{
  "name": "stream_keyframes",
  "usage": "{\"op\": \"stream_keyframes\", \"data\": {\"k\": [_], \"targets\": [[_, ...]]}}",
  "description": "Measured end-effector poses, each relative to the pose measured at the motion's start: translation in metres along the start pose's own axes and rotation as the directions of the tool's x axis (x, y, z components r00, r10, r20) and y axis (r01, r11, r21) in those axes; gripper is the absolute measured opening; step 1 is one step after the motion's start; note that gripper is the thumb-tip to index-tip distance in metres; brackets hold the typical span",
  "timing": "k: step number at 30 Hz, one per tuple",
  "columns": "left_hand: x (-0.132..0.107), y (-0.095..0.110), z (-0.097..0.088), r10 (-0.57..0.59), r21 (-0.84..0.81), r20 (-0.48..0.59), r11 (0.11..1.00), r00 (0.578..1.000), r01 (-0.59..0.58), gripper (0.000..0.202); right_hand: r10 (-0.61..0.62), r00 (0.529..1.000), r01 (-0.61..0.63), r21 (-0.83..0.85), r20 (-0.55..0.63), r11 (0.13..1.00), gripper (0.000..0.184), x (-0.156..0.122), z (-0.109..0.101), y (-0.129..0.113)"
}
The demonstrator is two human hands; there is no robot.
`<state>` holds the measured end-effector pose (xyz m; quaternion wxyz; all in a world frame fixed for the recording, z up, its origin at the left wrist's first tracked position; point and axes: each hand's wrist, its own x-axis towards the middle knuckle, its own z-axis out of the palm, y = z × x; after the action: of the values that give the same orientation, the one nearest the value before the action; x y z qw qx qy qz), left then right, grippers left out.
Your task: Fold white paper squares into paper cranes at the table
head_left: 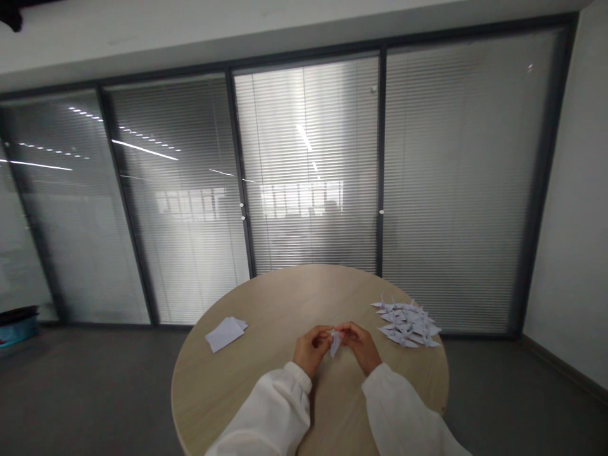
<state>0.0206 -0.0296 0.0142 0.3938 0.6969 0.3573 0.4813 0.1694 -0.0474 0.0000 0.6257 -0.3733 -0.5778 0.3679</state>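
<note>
A small piece of folded white paper [335, 344] is pinched between my two hands above the middle of the round table. My left hand [312, 349] grips its left side, thumb and fingers closed. From the right, my right hand [361, 345] pinches the upper right part of the same paper. Fingertips cover the top of the folded paper, so its full shape is hidden. To the right lies a heap of folded white paper cranes [408, 323]. On the left side rests a small stack of flat white paper sheets [227, 333].
The round light-wood table [266, 304] has its curved edge close around my forearms. Behind it stands a glass partition with blinds [308, 158] in dark frames. A blue bin with a black rim [19, 328] is on the floor at far left.
</note>
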Motion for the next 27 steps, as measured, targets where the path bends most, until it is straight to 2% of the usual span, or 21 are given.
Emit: {"op": "stream_keyframes", "data": {"k": [12,24,27], "targets": [[0.0006,-0.0023,0.0007,-0.022,-0.114,0.038,0.993,0.999,0.026,0.032,-0.027,1.000,0.027,-0.021,0.002,0.999,0.022,-0.0005,-0.0007,-0.0009],[0.0007,-0.0014,0.0009,-0.037,-0.135,-0.002,0.990,0.999,0.037,0.017,-0.075,0.997,0.077,-0.153,0.018,0.985,0.026,-0.0019,0.0001,-0.0008],[0.0003,-0.0031,0.0000,-0.037,-0.126,-0.008,0.991,0.999,0.035,0.017,-0.058,0.998,0.058,-0.166,0.005,0.984,0.028,-0.0030,0.0021,-0.0033]]}}
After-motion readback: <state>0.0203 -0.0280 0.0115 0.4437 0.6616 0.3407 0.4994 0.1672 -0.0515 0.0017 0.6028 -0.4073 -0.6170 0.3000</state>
